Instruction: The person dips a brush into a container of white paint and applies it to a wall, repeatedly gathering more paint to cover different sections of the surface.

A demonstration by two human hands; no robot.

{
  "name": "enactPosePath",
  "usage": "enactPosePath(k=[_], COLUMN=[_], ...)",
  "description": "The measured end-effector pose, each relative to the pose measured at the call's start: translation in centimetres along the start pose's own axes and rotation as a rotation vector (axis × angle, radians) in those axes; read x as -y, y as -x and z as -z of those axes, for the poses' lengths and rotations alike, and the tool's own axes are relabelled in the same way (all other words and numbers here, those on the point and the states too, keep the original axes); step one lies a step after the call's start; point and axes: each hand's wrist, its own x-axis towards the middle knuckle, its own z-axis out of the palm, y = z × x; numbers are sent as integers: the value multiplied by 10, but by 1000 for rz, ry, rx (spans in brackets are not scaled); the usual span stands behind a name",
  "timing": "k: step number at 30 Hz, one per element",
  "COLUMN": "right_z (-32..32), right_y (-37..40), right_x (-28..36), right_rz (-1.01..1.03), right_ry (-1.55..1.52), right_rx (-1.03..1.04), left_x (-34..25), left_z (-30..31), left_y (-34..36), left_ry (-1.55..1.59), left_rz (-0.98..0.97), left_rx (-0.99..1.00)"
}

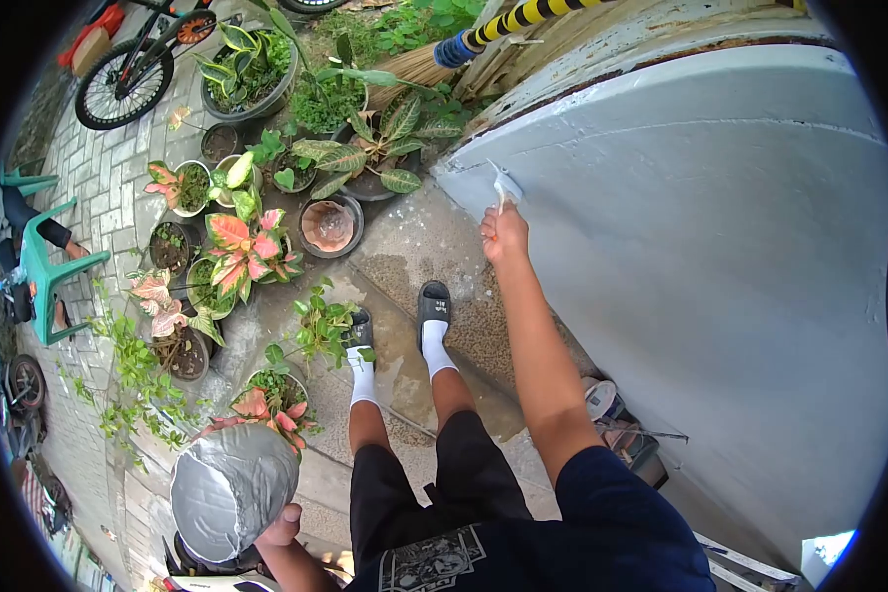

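My right hand (504,233) is closed around the handle of a paintbrush (505,185). The brush head, coated in pale grey, is against or very near the lower corner of the grey-painted wall (701,197). At the lower left, my left hand (281,528) grips a paint container (235,488) from beside and below. Grey paint covers much of the container's visible surface, and most of my left fingers are hidden behind it.
Potted plants (252,247) crowd the ground to my left, with an empty-looking round pot (331,226) near my feet. A broom (414,69) leans by the wall's top edge. A green plastic chair (49,271) and bicycle (123,84) stand farther left. A bucket (602,400) sits behind my right arm.
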Motion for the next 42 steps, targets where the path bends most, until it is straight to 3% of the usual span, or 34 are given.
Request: enactPosePath(k=[4, 9, 11, 14, 19, 24, 27, 28, 30, 35, 38, 42], right_z=[-1, -1, 3, 1, 13, 32, 18, 21, 28, 25, 25, 18], right_y=[93, 188, 206, 185, 28, -75, -83, -98, -128, -104, -23, 91], right_x=[17, 55, 60, 48, -18, -77, -91, -93, -85, -35, -7, 22], right_rz=[262, 438, 716, 861, 631, 747, 252, 245, -360, -247, -122, 205], right_ry=[9, 9, 3, -11, 158, 375, 520, 524, 325, 266, 204, 111], right_rx=[4, 66, 128, 95, -71, -189, -190, -183, 27, 74, 128, 150], left_x=[9, 56, 58, 50, 66, 76, 83, 84, 80, 49, 45, 35], left_z=[20, 49, 47, 40, 37, 37, 35, 35, 33, -2, -1, 9], left_y=[5, 23, 23, 14, 17, 26, 34, 42, 43, 28, 24, 21], left_ry=[2, 33, 88, 161, 123, 89, 82, 75, 57, 66, 92, 98], left_rz=[-31, -155, -147, -125, -68, -35, -31, -26, -10, 5, 7, -9], left_rx=[-20, -135, -161, -154, -63, -67, -79, -87, -94, -111, -119, -131])
